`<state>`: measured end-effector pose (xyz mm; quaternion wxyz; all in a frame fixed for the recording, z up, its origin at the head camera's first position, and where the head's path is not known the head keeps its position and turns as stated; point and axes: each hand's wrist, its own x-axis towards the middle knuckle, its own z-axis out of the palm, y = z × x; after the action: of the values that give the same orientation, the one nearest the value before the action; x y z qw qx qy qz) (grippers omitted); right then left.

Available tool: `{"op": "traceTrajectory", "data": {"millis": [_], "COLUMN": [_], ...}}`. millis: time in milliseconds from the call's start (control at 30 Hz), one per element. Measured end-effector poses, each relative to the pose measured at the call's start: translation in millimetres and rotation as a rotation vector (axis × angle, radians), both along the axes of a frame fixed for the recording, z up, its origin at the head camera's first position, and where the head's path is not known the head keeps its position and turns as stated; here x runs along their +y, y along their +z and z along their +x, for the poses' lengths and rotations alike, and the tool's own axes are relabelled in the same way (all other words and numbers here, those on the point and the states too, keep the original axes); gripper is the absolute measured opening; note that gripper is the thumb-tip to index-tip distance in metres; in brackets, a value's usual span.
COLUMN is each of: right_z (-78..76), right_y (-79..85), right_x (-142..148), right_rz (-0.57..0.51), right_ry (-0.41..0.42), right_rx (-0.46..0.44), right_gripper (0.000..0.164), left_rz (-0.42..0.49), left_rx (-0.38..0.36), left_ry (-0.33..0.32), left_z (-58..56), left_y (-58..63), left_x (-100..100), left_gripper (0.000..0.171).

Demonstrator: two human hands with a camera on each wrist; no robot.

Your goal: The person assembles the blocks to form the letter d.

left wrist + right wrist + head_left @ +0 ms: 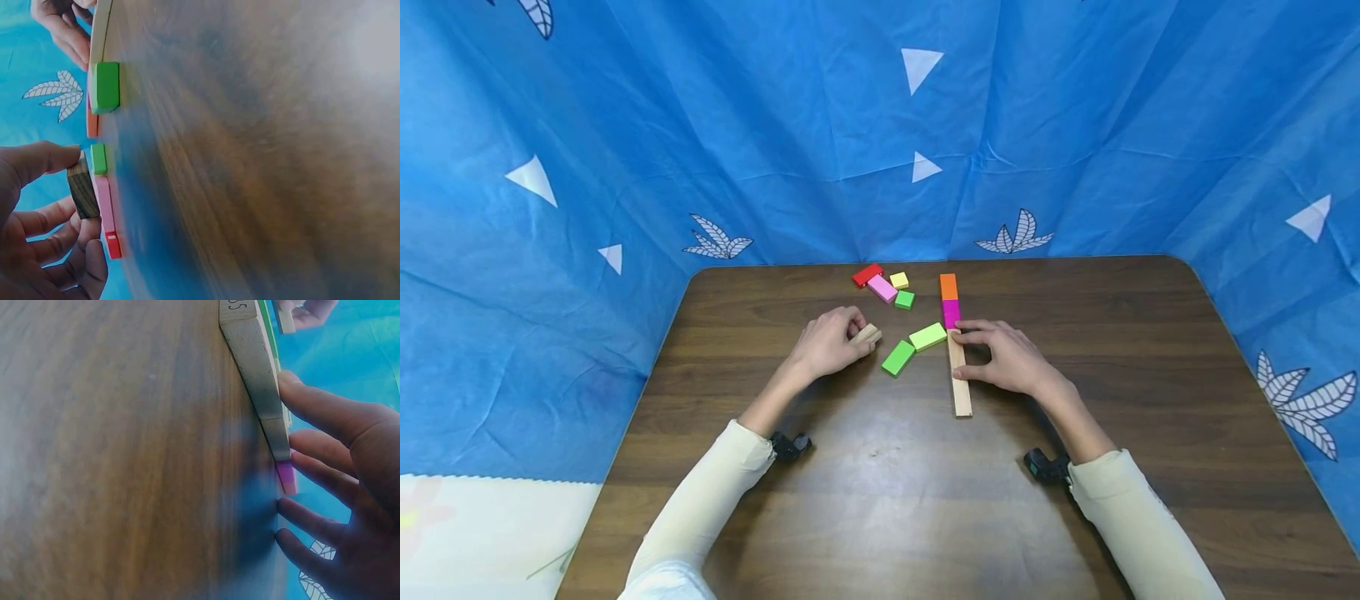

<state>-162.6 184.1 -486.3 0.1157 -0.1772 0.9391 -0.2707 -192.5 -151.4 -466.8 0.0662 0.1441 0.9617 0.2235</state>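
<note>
My left hand (829,343) pinches a small wooden block (84,187) between thumb and fingertips, beside the green block (898,358). The block's broad face shows dark grain in the left wrist view. My right hand (1009,358) rests its thumb and fingertips on a row of plain wooden blocks (961,398), its fingers spread; a seam crosses the row in the right wrist view. At the row's far end lie a magenta block (951,314) and an orange block (949,287), end to end. A lime block (928,337) lies just left of the row, its corner close to the green one.
Farther back on the brown table (880,508) lies a cluster: a red block (867,275), a pink block (882,288), a small yellow block (899,281) and a small green block (905,300). A blue curtain (820,125) hangs along the back and sides.
</note>
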Motion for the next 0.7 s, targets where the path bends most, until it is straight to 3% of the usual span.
{"op": "traceTrajectory", "data": {"millis": [700], "right_z": [-1.1], "right_y": [2.9], "right_x": [-1], "right_rz": [0.004], "right_ry": [0.007], "right_rx": [-0.006], "right_gripper": [0.073], "left_rz": [-0.036], "left_rx": [-0.038], "left_ry": [-0.042], "left_z": [32.3], "left_y": [3.0], "left_x": [-7], "left_gripper": [0.032]}}
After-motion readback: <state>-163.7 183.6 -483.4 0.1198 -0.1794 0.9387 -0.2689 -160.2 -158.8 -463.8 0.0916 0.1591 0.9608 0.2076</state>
